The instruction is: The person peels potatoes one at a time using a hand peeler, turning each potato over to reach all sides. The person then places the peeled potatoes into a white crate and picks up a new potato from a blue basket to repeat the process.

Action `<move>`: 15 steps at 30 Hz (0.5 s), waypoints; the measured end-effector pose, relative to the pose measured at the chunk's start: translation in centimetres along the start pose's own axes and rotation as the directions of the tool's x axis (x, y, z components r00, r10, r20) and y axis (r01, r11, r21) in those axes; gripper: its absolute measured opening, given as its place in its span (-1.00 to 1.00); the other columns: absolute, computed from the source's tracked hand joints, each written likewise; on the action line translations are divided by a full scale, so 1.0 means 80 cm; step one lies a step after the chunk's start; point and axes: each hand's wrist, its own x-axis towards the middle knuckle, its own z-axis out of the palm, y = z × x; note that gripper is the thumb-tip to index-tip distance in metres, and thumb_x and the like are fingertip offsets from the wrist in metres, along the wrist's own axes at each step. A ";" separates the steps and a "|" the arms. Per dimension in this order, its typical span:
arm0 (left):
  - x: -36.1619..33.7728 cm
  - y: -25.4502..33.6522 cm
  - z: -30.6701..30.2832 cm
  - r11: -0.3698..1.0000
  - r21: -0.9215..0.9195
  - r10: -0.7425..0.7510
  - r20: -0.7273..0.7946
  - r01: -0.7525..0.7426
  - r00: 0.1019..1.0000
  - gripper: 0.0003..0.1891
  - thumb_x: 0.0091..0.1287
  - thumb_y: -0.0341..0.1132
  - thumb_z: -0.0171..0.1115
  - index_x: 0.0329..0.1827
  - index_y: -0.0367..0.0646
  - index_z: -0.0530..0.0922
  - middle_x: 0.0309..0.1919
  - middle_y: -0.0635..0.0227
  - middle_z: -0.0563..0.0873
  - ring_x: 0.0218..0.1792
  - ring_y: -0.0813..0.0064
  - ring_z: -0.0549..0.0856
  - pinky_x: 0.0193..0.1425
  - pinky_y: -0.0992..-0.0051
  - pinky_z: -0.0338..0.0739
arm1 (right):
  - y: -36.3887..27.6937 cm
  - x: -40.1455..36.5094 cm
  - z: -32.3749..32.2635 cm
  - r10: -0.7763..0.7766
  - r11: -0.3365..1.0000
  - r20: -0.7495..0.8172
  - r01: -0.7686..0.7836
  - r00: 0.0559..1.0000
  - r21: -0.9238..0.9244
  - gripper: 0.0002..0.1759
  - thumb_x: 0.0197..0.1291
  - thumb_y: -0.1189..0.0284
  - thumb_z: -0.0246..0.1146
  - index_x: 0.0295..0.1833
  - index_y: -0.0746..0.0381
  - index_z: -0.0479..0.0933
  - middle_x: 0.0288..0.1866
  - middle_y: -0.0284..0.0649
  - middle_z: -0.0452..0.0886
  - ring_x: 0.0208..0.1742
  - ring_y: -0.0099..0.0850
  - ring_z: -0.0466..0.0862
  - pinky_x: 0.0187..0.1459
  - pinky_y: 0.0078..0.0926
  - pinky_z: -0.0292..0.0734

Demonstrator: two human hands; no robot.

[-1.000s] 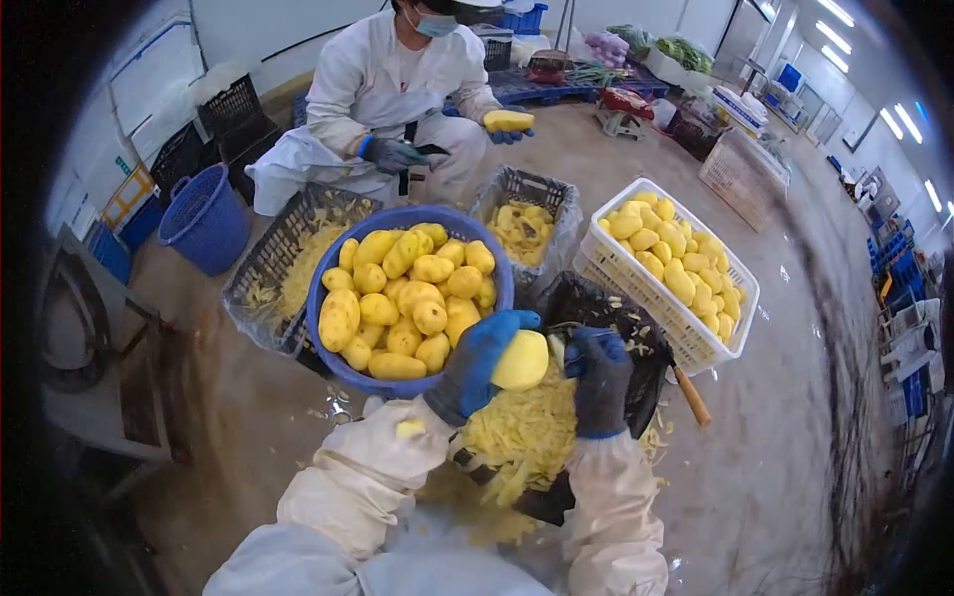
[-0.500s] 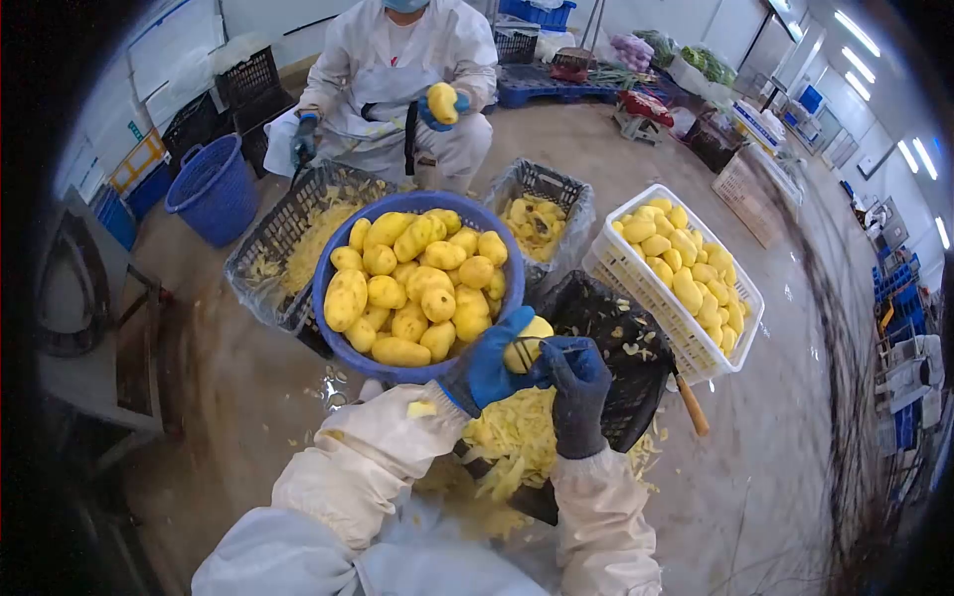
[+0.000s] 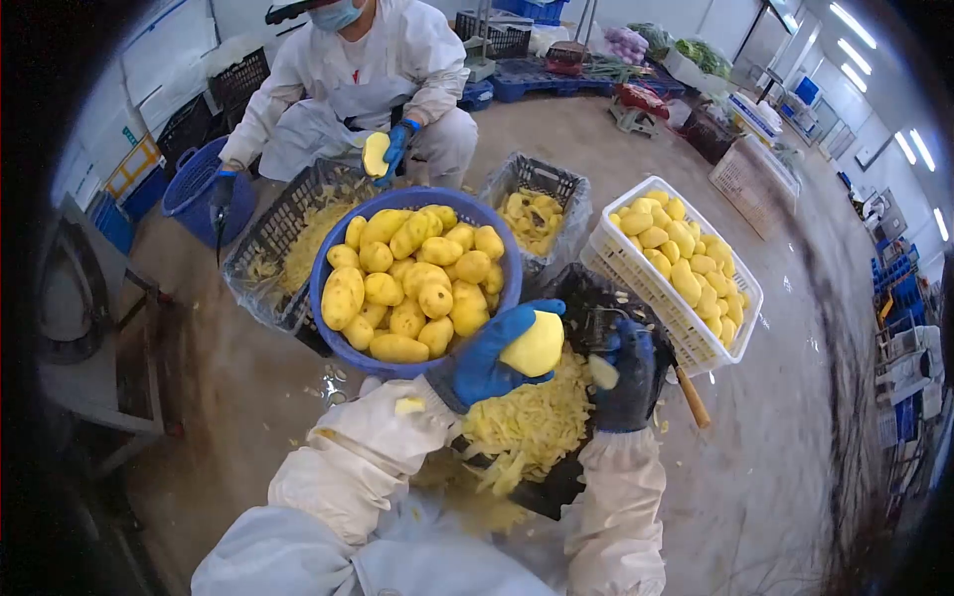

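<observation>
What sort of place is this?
Likely a food-processing prep floor: blue tub and white crate of potatoes, left hand with potato, right hand with peeler over a peel-filled crate, co-worker in white coveralls.

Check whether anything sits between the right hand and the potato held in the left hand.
Nothing visible does. The left hand grips the potato; the right hand is just beside it, apart, with only an open gap above the heap of peelings.

— What's on the floor point(image 3: 785, 467) right now?
— I see it wet, with peel scraps point(image 3: 333, 382) scattered. A blue basin point(image 3: 316, 288) of potatoes sits in the middle, a white crate point(image 3: 636, 290) to its right.
— And behind those?
— A black crate point(image 3: 248, 273), a lined crate point(image 3: 542, 177) and a blue bucket point(image 3: 189, 199).
</observation>
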 end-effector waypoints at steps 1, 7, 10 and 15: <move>-0.004 0.004 0.013 0.994 0.109 0.028 -0.040 -0.023 0.999 -0.50 0.45 -0.06 0.04 0.31 -0.20 0.33 0.09 0.21 0.56 0.04 0.32 0.61 0.05 0.25 0.61 | -0.016 -0.010 0.014 0.358 0.821 0.066 -0.347 0.932 0.453 -0.90 0.33 0.43 0.17 -0.19 0.23 0.52 -0.45 -0.46 0.45 -0.47 -0.68 0.42 -0.45 -0.73 0.34; 0.014 -0.007 -0.019 0.978 -0.133 0.128 -0.213 -0.158 0.969 -0.49 0.43 -0.01 0.07 0.26 -0.21 0.37 0.08 0.13 0.57 0.05 0.20 0.61 0.12 0.14 0.60 | -0.029 -0.008 0.024 0.602 -0.093 0.463 -0.518 0.651 0.850 -0.93 0.36 0.43 0.13 -0.16 0.19 0.48 -0.47 -0.50 0.41 -0.50 -0.75 0.37 -0.47 -0.80 0.32; 0.013 -0.005 -0.028 0.932 -0.341 0.066 -0.166 -0.120 0.984 -0.48 0.40 0.04 0.09 0.19 -0.22 0.42 0.02 0.10 0.61 0.02 0.17 0.62 0.11 0.11 0.60 | -0.027 -0.012 0.019 0.539 0.292 0.422 -0.631 0.729 0.718 -0.88 0.33 0.39 0.18 -0.14 0.21 0.50 -0.40 -0.36 0.54 -0.51 -0.61 0.48 -0.46 -0.65 0.40; 0.017 -0.014 -0.045 0.905 -0.423 -0.056 -0.025 0.040 0.998 -0.56 0.40 -0.02 0.11 0.12 -0.19 0.47 -0.06 0.12 0.63 -0.08 0.17 0.67 0.00 0.15 0.64 | -0.051 -0.041 0.056 0.404 0.580 0.338 -0.524 0.850 0.624 -0.89 0.11 0.63 0.34 -0.24 0.30 0.57 -0.32 -0.31 0.61 -0.37 -0.57 0.58 -0.30 -0.64 0.49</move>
